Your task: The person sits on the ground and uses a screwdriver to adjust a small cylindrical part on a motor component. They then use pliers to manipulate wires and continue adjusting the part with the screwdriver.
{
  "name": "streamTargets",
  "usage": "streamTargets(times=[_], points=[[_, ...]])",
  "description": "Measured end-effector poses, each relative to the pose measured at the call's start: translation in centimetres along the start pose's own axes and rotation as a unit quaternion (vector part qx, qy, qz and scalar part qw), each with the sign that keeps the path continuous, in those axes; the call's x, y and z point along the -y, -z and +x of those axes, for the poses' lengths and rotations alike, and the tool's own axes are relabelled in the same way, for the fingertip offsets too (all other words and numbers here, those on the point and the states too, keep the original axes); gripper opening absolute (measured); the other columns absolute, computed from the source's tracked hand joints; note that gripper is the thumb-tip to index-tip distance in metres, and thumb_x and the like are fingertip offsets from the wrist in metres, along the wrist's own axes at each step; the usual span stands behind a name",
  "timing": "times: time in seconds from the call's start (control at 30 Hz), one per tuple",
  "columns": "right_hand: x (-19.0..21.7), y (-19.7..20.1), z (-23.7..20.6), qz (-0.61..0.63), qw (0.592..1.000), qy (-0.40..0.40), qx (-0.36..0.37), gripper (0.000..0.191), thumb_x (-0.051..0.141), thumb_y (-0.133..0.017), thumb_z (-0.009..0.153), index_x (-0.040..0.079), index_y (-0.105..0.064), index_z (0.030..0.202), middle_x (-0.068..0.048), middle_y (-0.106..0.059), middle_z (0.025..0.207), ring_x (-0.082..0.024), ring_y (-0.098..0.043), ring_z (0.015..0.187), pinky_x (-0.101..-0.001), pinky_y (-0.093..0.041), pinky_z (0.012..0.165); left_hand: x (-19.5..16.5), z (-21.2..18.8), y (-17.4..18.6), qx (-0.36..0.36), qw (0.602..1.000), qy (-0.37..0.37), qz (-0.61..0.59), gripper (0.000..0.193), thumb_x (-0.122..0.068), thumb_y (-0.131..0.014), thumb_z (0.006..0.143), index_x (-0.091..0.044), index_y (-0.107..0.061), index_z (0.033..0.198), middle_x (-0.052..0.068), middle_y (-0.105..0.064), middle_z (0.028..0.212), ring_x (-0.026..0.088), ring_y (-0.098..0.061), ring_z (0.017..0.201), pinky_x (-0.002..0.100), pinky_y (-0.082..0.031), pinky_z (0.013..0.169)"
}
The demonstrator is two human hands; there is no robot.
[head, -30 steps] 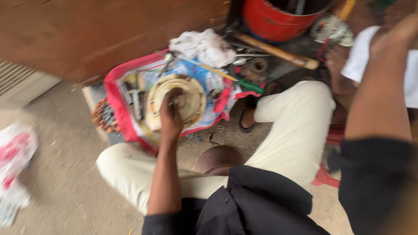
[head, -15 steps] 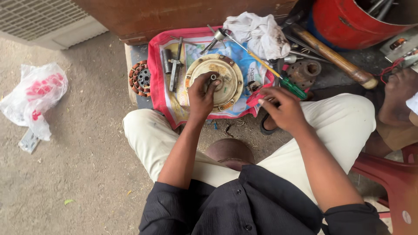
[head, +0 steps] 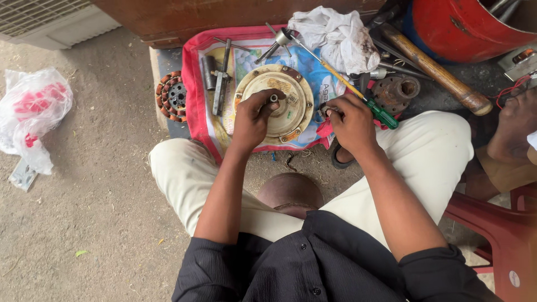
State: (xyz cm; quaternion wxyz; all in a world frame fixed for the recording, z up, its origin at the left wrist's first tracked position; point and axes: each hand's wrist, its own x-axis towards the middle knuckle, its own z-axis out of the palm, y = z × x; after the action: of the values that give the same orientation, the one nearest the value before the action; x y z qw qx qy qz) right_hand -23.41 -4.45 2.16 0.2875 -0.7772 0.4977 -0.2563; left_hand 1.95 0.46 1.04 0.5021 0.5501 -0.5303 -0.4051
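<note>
- Landmark: one round cream motor housing [head: 274,103], lying flat on the red-edged printed cloth [head: 196,72] spread on the floor. Its shaft stub [head: 274,98] sticks straight up at me, so the axis is vertical and I see no long axis in plan.
- My left hand [head: 253,118] is on the housing, coming in from its near side; its fingers [head: 267,96] are curled around the shaft stub, closed on it.
- My right hand [head: 351,120] sits just right of the housing at the cloth edge. Fingers bunched and closed over something small there; I cannot tell what it is.
- One screwdriver [head: 341,79], yellow shank and green handle, lies right of the housing. Long axis diagonal: tip at upper left near the housing's far rim, handle at lower right, just beyond my right hand.
- Left of the housing: one dark cylinder [head: 208,71] and one T-shaped metal tool [head: 221,75], both long axes running away from me, roughly parallel.
- Further left, off the cloth: one copper-wound stator ring [head: 172,97].
- Beyond the housing on the right: one crumpled white rag [head: 335,36], one rusty round part [head: 398,92], one wooden handle [head: 433,68] lying diagonal, one red drum [head: 464,28].
- Far left of the housing: one white plastic bag [head: 31,117] on the floor.
- Far right: another person's hand [head: 512,126].
</note>
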Motion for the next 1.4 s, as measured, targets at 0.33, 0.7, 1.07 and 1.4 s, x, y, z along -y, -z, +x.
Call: streamTargets(times=[0.33,0.7,1.07,1.4], points=[[-1.4,0.6,1.2,-0.050,0.997,-0.066,0.006,0.024,-0.002,-0.070,0.081,0.004,-0.073,0.105,-0.014,-0.066,0.098,-0.033,-0.069,0.085,-0.0426,-0.054,0.079,0.2,1.8,3.4,0.012,0.999,0.015,-0.044,0.034,0.011,-0.070,0.085,0.001,-0.071,0.117,0.010,-0.074,0.120,0.020,-0.070,0.116,0.034,-0.053,0.104],[-3.7,1.9,1.3,-0.057,0.996,-0.013,-0.067,0.034,-0.008,-0.073,0.083,0.004,-0.073,0.115,-0.013,-0.069,0.113,-0.030,-0.069,0.104,-0.0400,-0.056,0.088,0.3,2.3,3.3,-0.006,0.998,0.035,-0.054,0.027,0.005,-0.074,0.089,0.002,-0.071,0.116,0.010,-0.076,0.113,0.020,-0.072,0.111,0.033,-0.053,0.101],[-9.2,6.1,5.3,-0.327,0.944,-0.037,-0.013,0.018,0.002,-0.074,0.078,0.005,-0.077,0.096,-0.015,-0.074,0.096,-0.036,-0.061,0.111,-0.0540,-0.035,0.104,-0.2,2.5,2.9,-0.011,0.998,0.042,-0.048,0.026,0.000,-0.074,0.090,0.000,-0.071,0.116,0.010,-0.077,0.109,0.019,-0.073,0.107,0.033,-0.056,0.098],[-10.6,4.5,5.5,-0.367,0.928,-0.065,-0.025,0.025,0.022,-0.086,0.083,0.007,-0.077,0.101,-0.021,-0.074,0.105,-0.037,-0.063,0.113,-0.0535,-0.037,0.108,-0.3,2.5,3.0,-0.009,0.998,0.042,-0.034,0.024,-0.002,-0.076,0.091,0.000,-0.072,0.115,0.010,-0.078,0.108,0.018,-0.074,0.105,0.032,-0.056,0.095]])
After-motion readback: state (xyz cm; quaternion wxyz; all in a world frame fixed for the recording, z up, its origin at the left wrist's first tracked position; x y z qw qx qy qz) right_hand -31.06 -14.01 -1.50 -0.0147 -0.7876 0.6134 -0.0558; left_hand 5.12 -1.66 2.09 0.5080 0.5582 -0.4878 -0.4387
